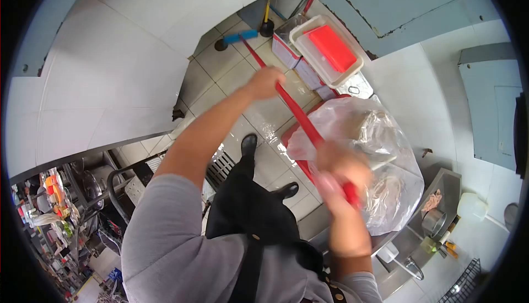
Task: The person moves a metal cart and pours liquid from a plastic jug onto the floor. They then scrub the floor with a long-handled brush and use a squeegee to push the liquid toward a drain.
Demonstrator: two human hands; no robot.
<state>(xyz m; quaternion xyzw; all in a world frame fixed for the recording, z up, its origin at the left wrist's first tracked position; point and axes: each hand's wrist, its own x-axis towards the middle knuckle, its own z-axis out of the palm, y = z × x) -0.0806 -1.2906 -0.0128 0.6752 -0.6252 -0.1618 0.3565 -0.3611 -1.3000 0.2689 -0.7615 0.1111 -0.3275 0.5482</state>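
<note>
A broom with a long red handle slants across the view from near my body to the far floor. Its blue head rests on the tiles; the bristles cannot be made out. My left hand is wrapped round the handle partway down. Closer to my body, my right hand, blurred by motion, is closed on the handle's upper end. Beside the right hand is a clear plastic sheet or bag over pale items I cannot identify.
Wet floor tiles stretch ahead, with a drain grate by my boots. A cream tray with a red lid sits on boxes. A yellow-handled tool stands behind. At right is a sink; at left, a crowded rack.
</note>
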